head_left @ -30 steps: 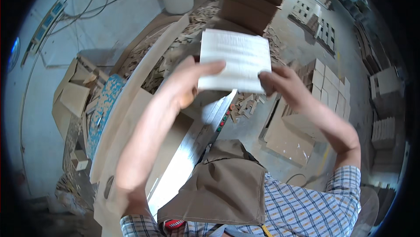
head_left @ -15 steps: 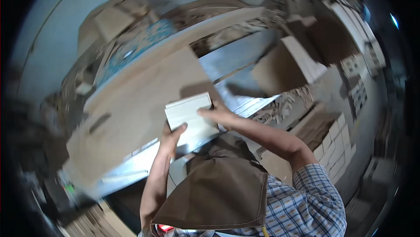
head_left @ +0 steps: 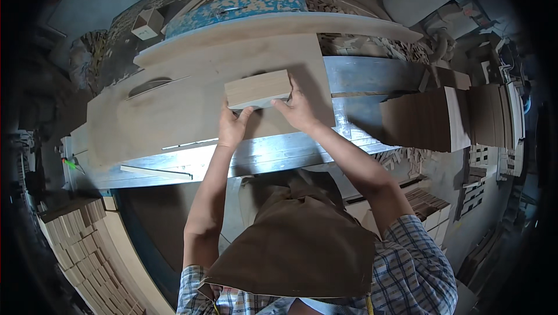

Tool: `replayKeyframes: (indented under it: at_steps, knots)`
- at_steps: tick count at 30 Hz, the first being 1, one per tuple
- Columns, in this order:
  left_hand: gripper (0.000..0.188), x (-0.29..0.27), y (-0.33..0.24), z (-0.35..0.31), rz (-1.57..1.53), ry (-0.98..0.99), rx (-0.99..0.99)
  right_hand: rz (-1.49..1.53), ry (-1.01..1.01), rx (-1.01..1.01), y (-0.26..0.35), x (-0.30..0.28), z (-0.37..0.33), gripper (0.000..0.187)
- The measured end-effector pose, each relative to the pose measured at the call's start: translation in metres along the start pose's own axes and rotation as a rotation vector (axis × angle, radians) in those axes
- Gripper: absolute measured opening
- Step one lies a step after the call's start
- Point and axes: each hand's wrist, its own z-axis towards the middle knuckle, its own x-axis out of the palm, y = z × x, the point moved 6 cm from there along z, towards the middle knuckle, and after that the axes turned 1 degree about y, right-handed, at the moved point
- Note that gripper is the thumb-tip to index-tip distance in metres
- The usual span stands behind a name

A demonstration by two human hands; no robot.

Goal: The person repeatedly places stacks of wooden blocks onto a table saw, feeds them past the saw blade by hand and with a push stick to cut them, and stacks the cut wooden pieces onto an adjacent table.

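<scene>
Between my two hands is a compact stack of wooden boards (head_left: 257, 88), with wood-grained edges on top and a pale face toward me. My left hand (head_left: 233, 124) grips its left end, thumb on the near face. At the right end, my right hand (head_left: 297, 105) holds it the same way, fingers round the far side. Beneath lies a broad brown panel (head_left: 197, 105) on a metal worktable (head_left: 273, 155). Whether the stack touches the panel I cannot tell. A dark curved shape like a saw blade (head_left: 152, 86) shows in the panel, left of my hands.
A long wooden fence (head_left: 261, 26) crosses the far side. Stacked boards (head_left: 415, 117) stand at the table's right, and more board stacks (head_left: 87, 257) at lower left. A thin strip (head_left: 157, 172) lies on the near metal edge. Offcuts (head_left: 372, 48) are heaped behind.
My hands have carried the stack farther over the panel and tipped it, so its grained edges now face up instead of its broad pale face. The view has turned and straightened.
</scene>
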Motion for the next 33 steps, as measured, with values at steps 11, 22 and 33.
replayKeyframes:
  at_steps: [11, 22, 33]
  knots:
    - [0.077, 0.013, 0.015, -0.003, -0.055, -0.016, 0.041, -0.100, -0.050, -0.058, -0.018, 0.005, -0.014, 0.091]
    - [0.069, 0.007, 0.022, -0.004, -0.028, -0.114, 0.081, -0.051, -0.075, -0.020, -0.014, 0.008, -0.015, 0.083]
    - [0.064, 0.006, 0.011, -0.003, 0.022, -0.094, 0.060, -0.082, -0.154, -0.052, -0.017, 0.013, -0.017, 0.081]
